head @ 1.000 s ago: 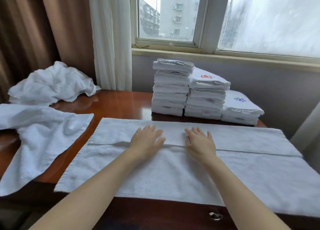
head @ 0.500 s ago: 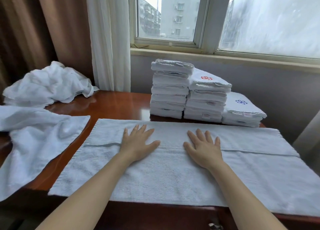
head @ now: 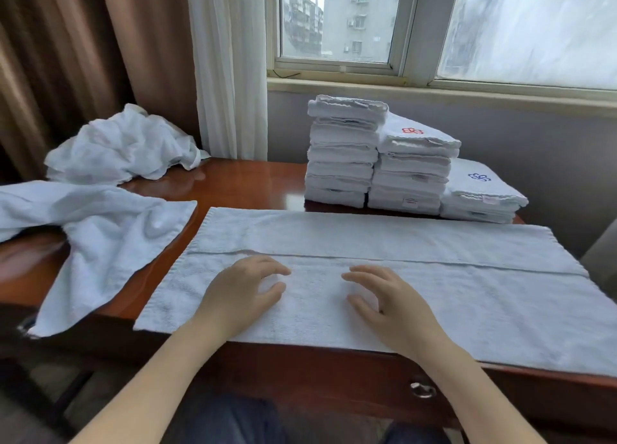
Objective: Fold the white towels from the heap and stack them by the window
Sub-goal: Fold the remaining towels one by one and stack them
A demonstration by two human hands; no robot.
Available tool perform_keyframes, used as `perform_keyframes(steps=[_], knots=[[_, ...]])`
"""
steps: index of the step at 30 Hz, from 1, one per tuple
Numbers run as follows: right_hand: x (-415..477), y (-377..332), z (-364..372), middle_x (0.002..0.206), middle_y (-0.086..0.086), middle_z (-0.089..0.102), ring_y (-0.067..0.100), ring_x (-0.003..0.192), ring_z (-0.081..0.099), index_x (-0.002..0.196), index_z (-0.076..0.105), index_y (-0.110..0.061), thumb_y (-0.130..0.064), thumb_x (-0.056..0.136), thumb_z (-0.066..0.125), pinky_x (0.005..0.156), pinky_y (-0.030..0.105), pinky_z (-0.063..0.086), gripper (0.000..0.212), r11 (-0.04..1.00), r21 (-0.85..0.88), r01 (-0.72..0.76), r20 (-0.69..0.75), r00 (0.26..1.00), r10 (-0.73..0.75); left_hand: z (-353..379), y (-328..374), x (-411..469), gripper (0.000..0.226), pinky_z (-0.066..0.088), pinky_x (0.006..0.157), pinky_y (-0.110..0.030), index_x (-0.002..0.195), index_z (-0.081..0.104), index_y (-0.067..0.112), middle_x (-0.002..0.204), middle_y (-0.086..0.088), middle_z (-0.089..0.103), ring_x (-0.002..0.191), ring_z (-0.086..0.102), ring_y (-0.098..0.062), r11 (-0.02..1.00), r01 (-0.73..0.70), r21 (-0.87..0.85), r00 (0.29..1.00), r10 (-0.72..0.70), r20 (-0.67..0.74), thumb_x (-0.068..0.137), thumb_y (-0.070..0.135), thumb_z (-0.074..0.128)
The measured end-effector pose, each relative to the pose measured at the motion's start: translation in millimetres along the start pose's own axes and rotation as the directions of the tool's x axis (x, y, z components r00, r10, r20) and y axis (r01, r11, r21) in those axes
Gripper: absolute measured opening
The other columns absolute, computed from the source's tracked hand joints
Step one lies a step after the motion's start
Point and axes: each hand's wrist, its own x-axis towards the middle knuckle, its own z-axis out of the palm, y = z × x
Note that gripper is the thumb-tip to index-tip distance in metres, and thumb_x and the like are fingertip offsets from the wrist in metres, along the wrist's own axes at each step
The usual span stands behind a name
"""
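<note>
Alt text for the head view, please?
The left hand and right hand lie loosely curled on a white towel spread over a wooden table. Three folded stacks stand under the window; an unfolded heap sits far left.

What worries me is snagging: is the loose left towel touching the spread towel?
Apart. Head view shows bare table between the loose towel and the spread towel along their facing edges.

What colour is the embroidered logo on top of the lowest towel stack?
Blue, on the lowest towel stack; the head view shows it.
</note>
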Motion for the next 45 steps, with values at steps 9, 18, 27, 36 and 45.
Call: perform_keyframes(steps=[9, 18, 27, 36, 45], knots=[[-50, -12, 11, 0.132, -0.017, 0.059, 0.004, 0.13, 0.046, 0.121, 0.068, -0.03, -0.056, 0.094, 0.051, 0.11, 0.033, 0.037, 0.041, 0.993, -0.029, 0.118, -0.054, 0.991, -0.12, 3, -6, -77, 0.038, 0.05, 0.091, -0.037, 0.101, 0.075, 0.025, 0.112, 0.011, 0.065, 0.109, 0.058, -0.009, 0.997, -0.074, 0.011, 0.982, 0.075, -0.171, 0.086, 0.054, 0.058], [-61, -8, 12, 0.127, -0.017, 0.063, 0.005, 0.126, 0.054, 0.1, 0.069, -0.03, -0.039, 0.082, 0.076, 0.114, 0.033, 0.034, 0.021, 0.992, -0.037, 0.124, -0.075, 0.989, -0.127, 10, -27, -101, 0.028, 0.05, 0.096, -0.045, 0.107, 0.075, 0.018, 0.117, 0.004, 0.068, 0.113, 0.061, -0.017, 0.995, -0.096, 0.012, 0.958, 0.096, -0.272, 0.081, 0.008, 0.078], [-66, -13, 6, 0.105, -0.012, 0.069, 0.013, 0.092, 0.068, 0.094, 0.076, -0.023, -0.027, 0.092, 0.067, 0.07, 0.033, 0.055, 0.01, 0.991, -0.043, 0.123, -0.171, 0.977, -0.129, 3, -27, -105, 0.012, 0.051, 0.081, -0.026, 0.102, 0.075, 0.019, 0.107, 0.009, 0.067, 0.099, 0.063, -0.007, 0.995, -0.102, -0.01, 0.942, 0.093, -0.322, 0.092, 0.019, 0.069], [-18, -18, -15, 0.078, -0.006, 0.071, 0.021, 0.06, 0.066, 0.086, 0.074, -0.02, -0.03, 0.092, 0.069, 0.048, 0.024, 0.042, 0.013, 0.974, -0.213, 0.073, -0.465, 0.869, -0.167, -23, -13, -52, 0.02, 0.048, 0.069, -0.03, 0.105, 0.072, 0.012, 0.092, 0.0, 0.07, 0.083, 0.066, -0.02, 0.983, -0.08, 0.166, 0.865, 0.151, -0.479, 0.1, 0.025, 0.057], [82, 25, -37, 0.075, -0.003, 0.071, 0.028, 0.061, 0.067, 0.082, 0.074, -0.021, -0.035, 0.092, 0.068, 0.048, 0.025, 0.041, 0.018, 0.897, -0.389, 0.209, -0.419, 0.827, -0.374, -32, -31, 48, 0.022, 0.039, 0.059, -0.027, 0.102, 0.069, 0.013, 0.084, -0.003, 0.064, 0.072, 0.062, -0.025, 0.959, -0.063, 0.276, 0.897, 0.176, -0.406, 0.101, 0.027, 0.053]])
